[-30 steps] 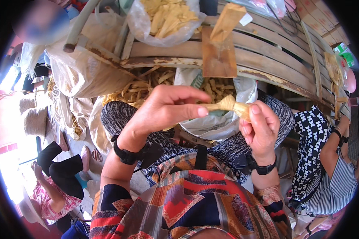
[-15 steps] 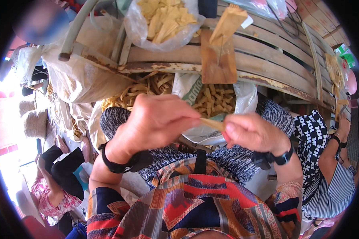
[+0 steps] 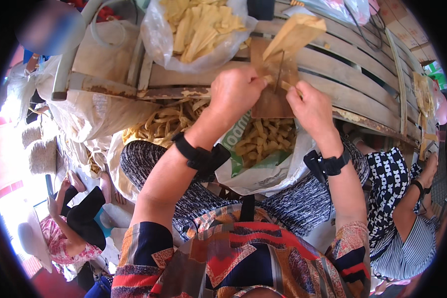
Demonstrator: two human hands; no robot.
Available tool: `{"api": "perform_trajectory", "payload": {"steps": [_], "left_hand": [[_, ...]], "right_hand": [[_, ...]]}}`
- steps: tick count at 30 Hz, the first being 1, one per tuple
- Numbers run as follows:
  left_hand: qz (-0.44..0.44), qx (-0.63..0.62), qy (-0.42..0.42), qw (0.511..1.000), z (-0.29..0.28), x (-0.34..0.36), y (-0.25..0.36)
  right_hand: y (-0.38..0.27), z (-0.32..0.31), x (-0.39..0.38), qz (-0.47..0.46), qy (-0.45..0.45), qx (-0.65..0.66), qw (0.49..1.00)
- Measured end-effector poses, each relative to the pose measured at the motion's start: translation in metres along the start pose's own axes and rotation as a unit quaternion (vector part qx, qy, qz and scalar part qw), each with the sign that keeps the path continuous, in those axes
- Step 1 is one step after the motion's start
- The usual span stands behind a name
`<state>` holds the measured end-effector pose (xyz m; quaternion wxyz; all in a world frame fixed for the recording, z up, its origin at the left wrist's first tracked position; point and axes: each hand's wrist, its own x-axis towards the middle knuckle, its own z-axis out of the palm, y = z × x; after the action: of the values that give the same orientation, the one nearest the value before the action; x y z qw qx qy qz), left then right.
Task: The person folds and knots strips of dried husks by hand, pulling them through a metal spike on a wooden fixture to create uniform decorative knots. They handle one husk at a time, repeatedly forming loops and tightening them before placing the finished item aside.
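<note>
My left hand (image 3: pixel 237 92) is closed, with the end of a short yellowish strip (image 3: pixel 268 79) poking from its fingertips. Opposite it, my right hand (image 3: pixel 310 105) pinches another yellowish end (image 3: pixel 286 85). Between them a thin upright blade or wire (image 3: pixel 280 69) rises beside a slanted wood block (image 3: pixel 297 34) on a brown wooden board (image 3: pixel 275 107). Whether the two ends are one strip or two pieces I cannot tell. Below my hands, a white and green sack (image 3: pixel 233 171) between my knees holds many short yellowish pieces (image 3: pixel 263 141).
A clear plastic bag (image 3: pixel 156 47) of flat yellowish sheets stands on the slatted bench (image 3: pixel 355 82), left of the board. Long strips (image 3: pixel 176 116) lie under the bench edge. A person in pink (image 3: pixel 59 238) sits at left, another in striped clothing (image 3: pixel 409 251) at right.
Both hands have moved forward from above the sack to the blade on the board, carrying the yellowish strip. The view has shifted slightly.
</note>
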<state>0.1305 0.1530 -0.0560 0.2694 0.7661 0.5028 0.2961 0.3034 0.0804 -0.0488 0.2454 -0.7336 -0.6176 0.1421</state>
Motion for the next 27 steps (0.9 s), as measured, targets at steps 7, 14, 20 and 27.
{"api": "perform_trajectory", "payload": {"steps": [7,14,20,27], "left_hand": [[-0.042,-0.261,-0.143,0.954,-0.038,-0.024,0.022],[-0.119,-0.413,-0.311,0.848,-0.119,-0.076,0.043],[-0.131,-0.286,-0.379,0.87,-0.116,-0.078,0.075],[-0.169,-0.54,-0.302,0.767,-0.124,-0.099,0.1]], "right_hand": [[-0.033,-0.033,-0.025,-0.018,-0.054,0.222,0.973],[-0.034,-0.064,-0.051,0.102,0.074,0.619,0.775],[-0.098,-0.079,-0.108,-0.155,-0.109,0.594,0.782],[-0.075,-0.073,-0.115,0.09,-0.223,0.649,0.722]]}}
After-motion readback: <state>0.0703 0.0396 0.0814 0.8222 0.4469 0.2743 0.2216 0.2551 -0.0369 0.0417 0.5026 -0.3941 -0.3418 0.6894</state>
